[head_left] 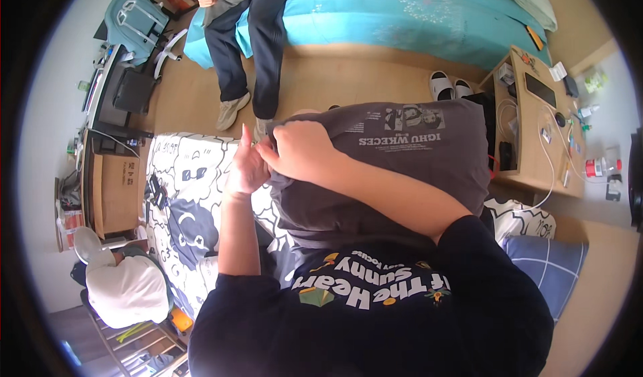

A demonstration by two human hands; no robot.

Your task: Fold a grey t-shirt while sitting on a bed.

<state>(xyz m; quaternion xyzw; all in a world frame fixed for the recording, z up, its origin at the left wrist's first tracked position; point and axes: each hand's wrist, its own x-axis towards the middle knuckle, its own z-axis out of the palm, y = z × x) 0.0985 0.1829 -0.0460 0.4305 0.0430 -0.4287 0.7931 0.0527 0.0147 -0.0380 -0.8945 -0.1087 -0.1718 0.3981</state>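
A dark grey T-shirt (395, 169) with a pale print lies spread over my lap, its lettering upside down to me. My right hand (305, 150) is closed in a fist on the shirt's upper left edge, with the forearm crossing over the cloth. Close against it, my left hand (246, 168) pinches at the same edge, one digit pointing up. The bit of cloth between the two hands is mostly hidden by my fingers.
Beneath me is a bed with a black-and-white patterned sheet (201, 152). Across the floor (321, 75), another person (244, 42) sits on a blue bed (375, 28), holding grey cloth. A wooden cabinet (536, 129) with cables stands right; a cardboard box (115, 189) is left.
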